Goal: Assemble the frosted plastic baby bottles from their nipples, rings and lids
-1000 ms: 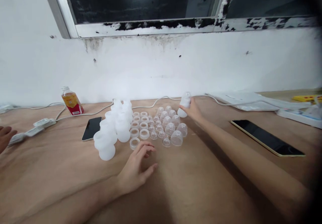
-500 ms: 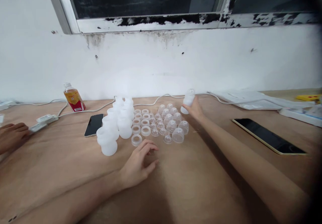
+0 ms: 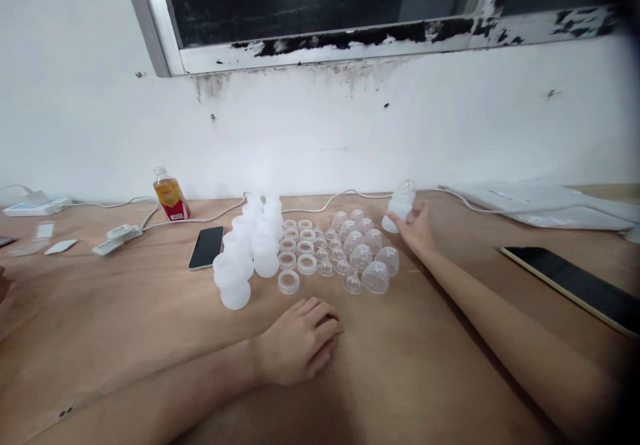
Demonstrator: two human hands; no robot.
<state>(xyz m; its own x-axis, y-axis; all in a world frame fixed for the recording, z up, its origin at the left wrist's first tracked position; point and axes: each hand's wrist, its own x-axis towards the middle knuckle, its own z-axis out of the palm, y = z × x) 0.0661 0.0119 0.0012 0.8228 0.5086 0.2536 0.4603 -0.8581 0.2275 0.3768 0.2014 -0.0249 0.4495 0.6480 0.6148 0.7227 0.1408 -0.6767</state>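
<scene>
At the back right of the table, my right hand (image 3: pixel 417 230) is closed around the lower part of a small baby bottle (image 3: pixel 401 201) with a clear dome cap. The bottle stands nearly upright, its base at the tabletop. My left hand (image 3: pixel 303 341) rests on the wood nearer to me, fingers curled in, with no object showing in it. Beyond it are rows of white bottle bodies (image 3: pixel 235 291), translucent collar rings (image 3: pixel 289 282), clear nipples (image 3: pixel 353 285) and clear dome caps (image 3: pixel 375 278).
A phone (image 3: pixel 207 248) lies left of the bottle bodies, a larger dark device (image 3: pixel 570 285) at the right. A drink bottle (image 3: pixel 171 195), a white cable (image 3: pixel 340 193) and a plastic bag (image 3: pixel 540 205) are along the wall. Another person's hand (image 3: pixel 4 285) shows at the left edge.
My right hand has lowered the baby bottle to the tabletop and straightened it. My left hand's fingers have curled in, and it has drawn back slightly. The camera view has shifted left.
</scene>
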